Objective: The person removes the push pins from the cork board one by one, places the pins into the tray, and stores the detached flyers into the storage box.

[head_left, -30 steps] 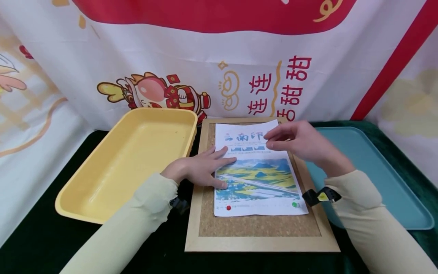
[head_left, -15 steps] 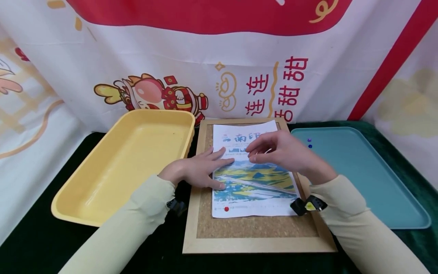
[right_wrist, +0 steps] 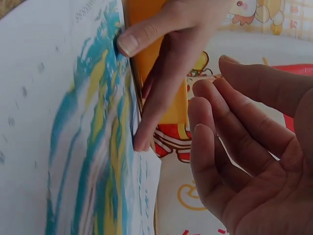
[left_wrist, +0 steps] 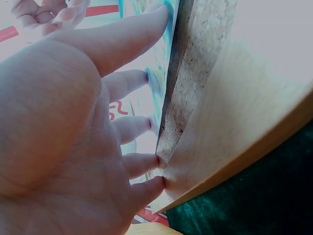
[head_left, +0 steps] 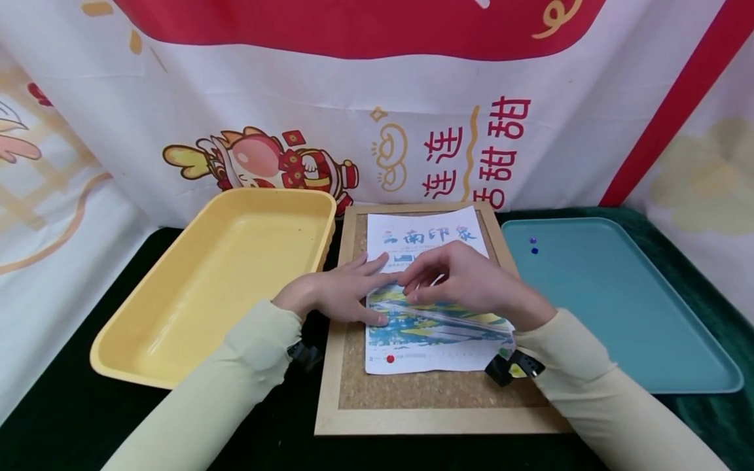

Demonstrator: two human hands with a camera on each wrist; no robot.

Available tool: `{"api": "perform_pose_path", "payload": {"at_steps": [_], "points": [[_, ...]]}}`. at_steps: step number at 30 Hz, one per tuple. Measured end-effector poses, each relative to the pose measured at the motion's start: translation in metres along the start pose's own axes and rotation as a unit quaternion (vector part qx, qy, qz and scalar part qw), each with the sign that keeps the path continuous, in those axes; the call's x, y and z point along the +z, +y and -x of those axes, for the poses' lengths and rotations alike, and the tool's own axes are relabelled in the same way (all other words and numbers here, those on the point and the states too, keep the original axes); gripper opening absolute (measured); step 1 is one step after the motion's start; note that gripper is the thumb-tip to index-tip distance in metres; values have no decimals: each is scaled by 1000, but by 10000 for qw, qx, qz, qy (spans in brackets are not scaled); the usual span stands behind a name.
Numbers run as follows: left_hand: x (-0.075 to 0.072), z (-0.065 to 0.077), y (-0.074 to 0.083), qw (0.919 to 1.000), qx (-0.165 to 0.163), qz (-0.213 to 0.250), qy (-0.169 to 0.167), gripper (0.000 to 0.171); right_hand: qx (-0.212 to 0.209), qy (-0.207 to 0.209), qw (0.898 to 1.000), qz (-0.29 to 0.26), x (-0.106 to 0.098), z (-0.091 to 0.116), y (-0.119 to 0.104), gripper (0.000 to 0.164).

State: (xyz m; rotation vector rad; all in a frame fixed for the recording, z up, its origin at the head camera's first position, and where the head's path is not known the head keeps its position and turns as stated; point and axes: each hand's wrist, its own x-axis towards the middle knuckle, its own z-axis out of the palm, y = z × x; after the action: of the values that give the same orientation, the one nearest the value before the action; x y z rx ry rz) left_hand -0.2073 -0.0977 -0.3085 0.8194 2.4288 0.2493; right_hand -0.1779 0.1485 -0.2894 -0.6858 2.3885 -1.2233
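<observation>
A printed paper sheet (head_left: 448, 330) with a landscape picture lies on the wood-framed cork board (head_left: 442, 392). Fingers spread, my left hand (head_left: 338, 291) rests across the sheet's left edge; its thumb and fingertips touch the paper and board in the left wrist view. Over the middle of the picture hovers my right hand (head_left: 471, 284), its fingers loosely bent, with nothing showing between thumb and fingers in the right wrist view. A round red pin head (head_left: 391, 359) marks the sheet's bottom left corner. A green one (head_left: 503, 352) shows at bottom right, partly covered by the wrist camera.
To the left stands a deep yellow tray (head_left: 212, 288). On the right, a shallow teal tray (head_left: 612, 307) holds two small round pieces, one purple (head_left: 533, 241) and one dark blue (head_left: 534, 250). Dark green cloth (head_left: 247, 445) covers the table; a printed curtain (head_left: 283, 85) hangs behind.
My right hand has moved left and toward me, from the sheet's top right corner to over the picture. The two small pieces in the teal tray have come into view. My left hand has stayed put.
</observation>
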Motion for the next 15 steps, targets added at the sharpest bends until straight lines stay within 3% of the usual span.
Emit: {"api": "perform_pose_path", "payload": {"at_steps": [7, 15], "points": [[0, -3, 0, 9999, 119, 7, -3, 83, 65, -409, 9986, -329, 12, -4, 3, 21], [-1, 0, 0, 9999, 68, -119, -45, 84, 191, -933, 9951, -265, 28, -6, -3, 15]]}}
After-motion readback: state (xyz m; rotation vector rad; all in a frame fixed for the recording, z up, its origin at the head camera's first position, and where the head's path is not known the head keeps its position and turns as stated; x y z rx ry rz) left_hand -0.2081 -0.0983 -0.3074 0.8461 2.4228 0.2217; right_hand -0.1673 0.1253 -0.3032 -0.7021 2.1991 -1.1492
